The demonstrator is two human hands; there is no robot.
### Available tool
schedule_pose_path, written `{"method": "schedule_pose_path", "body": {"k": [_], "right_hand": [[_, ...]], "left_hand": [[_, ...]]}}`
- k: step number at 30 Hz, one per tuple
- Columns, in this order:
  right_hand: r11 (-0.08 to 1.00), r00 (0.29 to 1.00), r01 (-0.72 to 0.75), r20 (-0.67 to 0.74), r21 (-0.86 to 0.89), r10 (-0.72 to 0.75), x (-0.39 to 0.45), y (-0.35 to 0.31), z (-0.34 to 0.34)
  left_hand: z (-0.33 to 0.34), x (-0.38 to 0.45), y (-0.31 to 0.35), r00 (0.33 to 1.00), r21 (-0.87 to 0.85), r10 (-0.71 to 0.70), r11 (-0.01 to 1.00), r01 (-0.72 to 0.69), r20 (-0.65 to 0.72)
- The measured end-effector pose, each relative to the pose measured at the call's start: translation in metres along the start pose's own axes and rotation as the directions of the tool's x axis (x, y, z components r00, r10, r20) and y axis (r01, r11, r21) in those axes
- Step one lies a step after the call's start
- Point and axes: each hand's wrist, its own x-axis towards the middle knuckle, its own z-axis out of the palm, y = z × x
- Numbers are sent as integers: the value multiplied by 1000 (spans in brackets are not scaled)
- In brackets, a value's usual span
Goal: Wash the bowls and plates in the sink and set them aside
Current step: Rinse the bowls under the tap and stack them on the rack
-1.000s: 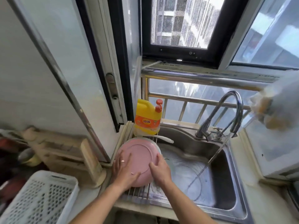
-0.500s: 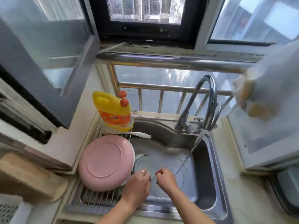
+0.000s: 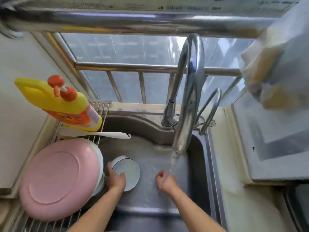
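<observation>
Down in the steel sink (image 3: 199, 164), the left hand (image 3: 116, 179) gripped the near-left rim of a round white plate (image 3: 127, 173), tilted up with its pale face showing. Just right, the right hand (image 3: 164, 180) sat loosely curled and holding nothing under the faucet's (image 3: 189, 91) stream. A pink plate (image 3: 56, 178) lay upside down on the wire rack (image 3: 98, 111) at left.

Big plate (image 3: 56, 180) on the left is plain pastel pink. Small plate (image 3: 127, 173) in the sink (image 3: 199, 164) is pale white-grey with a dark rim. Far left, the soap bottle (image 3: 66, 104) is bright yellow, with orange label and orange-red pump. Sink and faucet (image 3: 189, 91) are shiny silver steel.
</observation>
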Motion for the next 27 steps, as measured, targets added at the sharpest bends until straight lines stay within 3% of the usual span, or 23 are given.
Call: {"method": "schedule_pose_path", "body": {"k": [4,8,10,12,15,17,20,22,27], "right_hand": [[1000,999,18,39,25,-19,25,8,1],[983,988,63,127,171,-86,20,1,-7],[970,985,14,162,244,-55,15,-3,-14],[924,991,-20,128,381,-32,23,-1,-19],[776,998,-58,31,628,50,33,4,-27],[707,997,-53,-6,705,81,28,3,-39],[774,991,21,-117,633,69,17,5,-48],[790,985,75,-171,608,38,14,9,-46],[879,963,-47,-213,474,166,10,17,-37]], "left_hand": [[-1,8,-8,1000,-59,-11,998,9,-27],[17,-3,3,993,-160,71,986,-56,90],[31,-10,13,985,-157,2,987,26,173],[44,-19,28,960,-144,-20,988,62,281],[56,-31,56,930,-357,93,933,43,355],[61,-32,63,867,-467,148,878,106,476],[62,-35,66,745,-559,159,763,324,648],[62,-40,66,700,-571,170,723,389,693],[61,-47,51,709,-468,109,818,334,697]]}}
